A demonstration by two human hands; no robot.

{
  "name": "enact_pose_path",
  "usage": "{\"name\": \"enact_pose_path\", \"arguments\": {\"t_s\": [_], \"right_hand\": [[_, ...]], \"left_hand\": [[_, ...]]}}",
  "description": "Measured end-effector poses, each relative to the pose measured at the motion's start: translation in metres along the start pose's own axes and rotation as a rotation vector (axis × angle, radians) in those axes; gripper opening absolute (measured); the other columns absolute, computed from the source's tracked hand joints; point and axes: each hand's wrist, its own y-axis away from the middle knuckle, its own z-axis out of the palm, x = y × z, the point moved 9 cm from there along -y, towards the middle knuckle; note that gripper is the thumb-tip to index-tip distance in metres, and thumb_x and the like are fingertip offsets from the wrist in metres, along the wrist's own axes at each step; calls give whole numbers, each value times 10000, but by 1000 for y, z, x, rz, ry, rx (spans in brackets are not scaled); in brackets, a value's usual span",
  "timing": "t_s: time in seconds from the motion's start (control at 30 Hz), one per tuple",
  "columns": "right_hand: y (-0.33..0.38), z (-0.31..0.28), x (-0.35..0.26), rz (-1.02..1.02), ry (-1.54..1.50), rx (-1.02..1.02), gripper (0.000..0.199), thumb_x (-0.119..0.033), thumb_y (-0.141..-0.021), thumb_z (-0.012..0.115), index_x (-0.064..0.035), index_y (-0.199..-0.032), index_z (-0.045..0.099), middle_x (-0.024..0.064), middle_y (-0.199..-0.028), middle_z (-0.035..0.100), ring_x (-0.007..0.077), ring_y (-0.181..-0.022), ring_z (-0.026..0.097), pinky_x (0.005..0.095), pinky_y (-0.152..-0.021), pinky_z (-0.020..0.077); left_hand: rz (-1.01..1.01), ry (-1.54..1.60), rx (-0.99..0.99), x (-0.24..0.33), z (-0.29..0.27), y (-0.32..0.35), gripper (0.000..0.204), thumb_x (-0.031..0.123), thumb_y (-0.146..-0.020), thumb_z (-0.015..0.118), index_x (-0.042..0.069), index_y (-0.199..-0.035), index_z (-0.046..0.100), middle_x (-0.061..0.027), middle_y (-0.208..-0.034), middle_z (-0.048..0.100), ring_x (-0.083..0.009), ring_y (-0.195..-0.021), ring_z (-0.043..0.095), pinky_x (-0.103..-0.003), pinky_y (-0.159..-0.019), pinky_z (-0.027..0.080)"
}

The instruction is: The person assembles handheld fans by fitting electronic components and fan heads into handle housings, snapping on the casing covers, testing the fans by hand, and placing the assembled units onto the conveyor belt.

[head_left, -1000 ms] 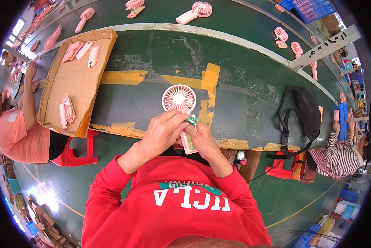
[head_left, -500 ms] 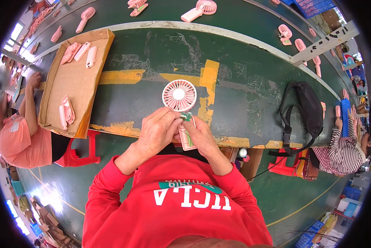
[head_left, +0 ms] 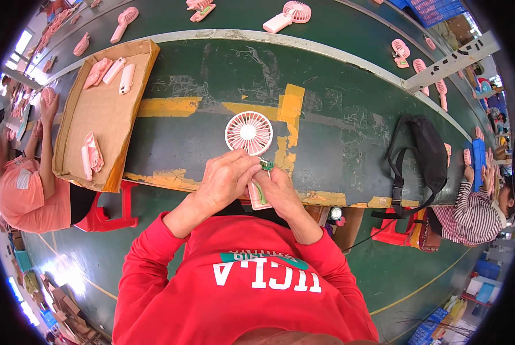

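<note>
By the right hand (head_left: 282, 192), the handle (head_left: 256, 198) of a pink-and-white handheld fan (head_left: 249, 133) is grasped, over the table's (head_left: 349, 149) near edge. The left hand (head_left: 226, 177) is pinched beside the green circuit board (head_left: 267, 164); its grip cannot be told. The board should be pressed gently, with the handle held steady.

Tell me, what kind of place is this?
Probably a factory workshop: pink fans lie beyond the workbench, a cardboard tray holds loose pink parts, and the nearest fan shows a bare green circuit board.
</note>
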Motion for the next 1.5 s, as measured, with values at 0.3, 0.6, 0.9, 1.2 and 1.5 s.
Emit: {"name": "enact_pose_path", "arguments": {"t_s": [0.3, 0.6, 0.9, 1.2, 1.5], "right_hand": [[1, 3, -3, -43, -80, -18, 189, -123, -951, 423, 14, -1067, 483, 82, -874, 606, 136, -743, 637, 250, -622, 536], [0, -5, 4, -108, 34, 51, 247, -236, -971, 478, 0, -1012, 538, 14, -827, 586, 55, -656, 535, 214, -547, 448], [1, 3, 4, 12, -236, -9, 283, -242, -967, 490, 33, -1035, 503, 60, -854, 605, 84, -721, 591, 212, -584, 489], [2, -8, -2, -77, 98, 112, 225, -188, -933, 501, 26, -996, 527, 55, -821, 600, 90, -689, 559, 265, -591, 469], [-4, -7, 10, -92, 95, 33, 145, -131, -944, 486, -13, -1004, 542, 6, -842, 586, 55, -718, 545, 220, -591, 457]], "left_hand": [[-30, -29, -65, 0, 1, -1, 153, 49, -785, 648, -20, -921, 635, -143, -767, 604, -312, -665, 602, -357, -569, 481], [-47, -57, -79, 0, 5, -4, 118, 63, -786, 646, -15, -873, 631, -148, -754, 610, -326, -666, 607, -364, -578, 486], [-79, 3, 39, -8, -12, 3, 74, 16, -789, 645, -10, -854, 620, -134, -779, 623, -291, -682, 632, -344, -585, 496], [-57, -83, -66, 7, -3, -8, 208, 44, -755, 667, 8, -955, 620, -124, -794, 607, -292, -681, 621, -345, -575, 499], [26, -87, -33, 13, 1, -8, 207, 61, -749, 667, 19, -947, 628, -97, -776, 560, -291, -660, 593, -365, -551, 477]]}}
